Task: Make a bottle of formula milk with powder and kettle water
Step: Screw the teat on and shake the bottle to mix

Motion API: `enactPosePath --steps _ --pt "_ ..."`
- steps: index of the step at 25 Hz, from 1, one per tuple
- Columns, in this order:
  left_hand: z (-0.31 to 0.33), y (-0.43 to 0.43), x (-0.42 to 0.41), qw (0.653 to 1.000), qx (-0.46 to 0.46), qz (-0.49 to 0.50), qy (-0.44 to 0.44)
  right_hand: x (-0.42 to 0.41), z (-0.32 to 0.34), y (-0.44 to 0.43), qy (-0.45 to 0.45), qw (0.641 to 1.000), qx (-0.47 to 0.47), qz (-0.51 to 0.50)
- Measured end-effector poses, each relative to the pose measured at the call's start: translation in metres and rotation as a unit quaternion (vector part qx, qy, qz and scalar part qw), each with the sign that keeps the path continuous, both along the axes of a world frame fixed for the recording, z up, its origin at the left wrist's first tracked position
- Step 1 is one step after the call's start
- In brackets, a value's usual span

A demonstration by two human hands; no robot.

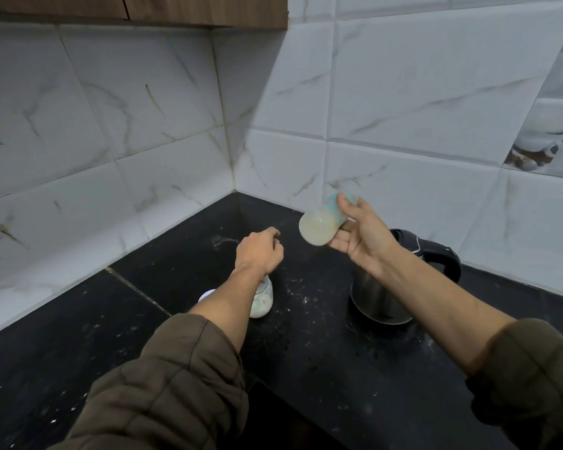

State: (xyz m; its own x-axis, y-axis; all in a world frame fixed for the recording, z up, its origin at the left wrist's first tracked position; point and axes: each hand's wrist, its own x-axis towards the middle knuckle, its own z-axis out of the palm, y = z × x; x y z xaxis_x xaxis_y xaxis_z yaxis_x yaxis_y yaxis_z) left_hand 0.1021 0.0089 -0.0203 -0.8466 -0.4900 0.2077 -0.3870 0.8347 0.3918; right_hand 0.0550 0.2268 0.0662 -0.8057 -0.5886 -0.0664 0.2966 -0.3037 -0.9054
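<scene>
**Desk:** What does the head camera show at the kitchen corner?

**Photographer:** A person in olive quilted sleeves [176, 368] reaches both arms over a black countertop [78, 319]. The right hand [361, 238] grips a baby bottle [319, 225] in the air, thumb on top and fingers curled beneath. The bottle is tipped on its side, with its base toward the camera and pale, cloudy liquid inside. It hangs above the counter, up and left of the electric kettle [377, 300].

**Desk:** And the other hand?

**Photographer:** The left hand [259, 251] is raised over the counter to the left of the bottle and apart from it. Its back faces the lens and its fingers are curled in. Whether they pinch anything I cannot tell.

**Desk:** Where is the powder?

**Photographer:** A small clear powder container [263, 300], white inside, stands on the counter, partly hidden behind the left forearm. A white lid [207, 294] shows just beside it, on the forearm's far side. White specks dot the counter between the container and the kettle.

**Desk:** Describe the kettle and the setting.

**Photographer:** The kettle is steel-bodied with a black handle [436, 251], and it stands on the counter under the right forearm. White marble-look wall tiles [143, 108] meet in the corner, with a wooden cabinet [176, 8] above.
</scene>
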Motion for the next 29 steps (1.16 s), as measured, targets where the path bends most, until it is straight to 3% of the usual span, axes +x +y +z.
enactPosePath --steps 5,9,11,16,21,23,26,29 --pt "0.001 0.001 -0.005 1.000 0.003 -0.007 -0.001 0.007 0.002 0.007 0.112 0.988 0.053 0.088" --pt "0.000 -0.002 -0.005 1.000 -0.003 0.000 0.002 -0.008 0.008 0.005 0.050 0.996 -0.025 -0.076" --pt "0.000 -0.001 -0.006 1.000 -0.005 -0.001 -0.003 -0.012 0.008 0.005 0.063 0.992 -0.026 -0.103" --pt "-0.001 0.001 -0.010 1.000 -0.003 -0.004 -0.004 0.000 0.011 0.015 0.243 0.964 0.097 0.047" --pt "-0.001 0.002 -0.011 1.000 -0.005 -0.005 -0.003 -0.008 0.013 0.006 0.133 0.982 -0.025 -0.129" --pt "-0.001 0.003 -0.011 1.000 -0.004 -0.008 -0.002 -0.007 0.011 0.008 0.151 0.983 0.000 -0.103" --pt "0.002 0.006 -0.011 1.000 -0.009 -0.009 0.000 0.000 0.010 0.016 0.235 0.966 0.104 0.020" --pt "0.002 0.005 -0.012 1.000 -0.009 -0.009 0.002 0.001 0.011 0.015 0.220 0.973 0.069 -0.025"
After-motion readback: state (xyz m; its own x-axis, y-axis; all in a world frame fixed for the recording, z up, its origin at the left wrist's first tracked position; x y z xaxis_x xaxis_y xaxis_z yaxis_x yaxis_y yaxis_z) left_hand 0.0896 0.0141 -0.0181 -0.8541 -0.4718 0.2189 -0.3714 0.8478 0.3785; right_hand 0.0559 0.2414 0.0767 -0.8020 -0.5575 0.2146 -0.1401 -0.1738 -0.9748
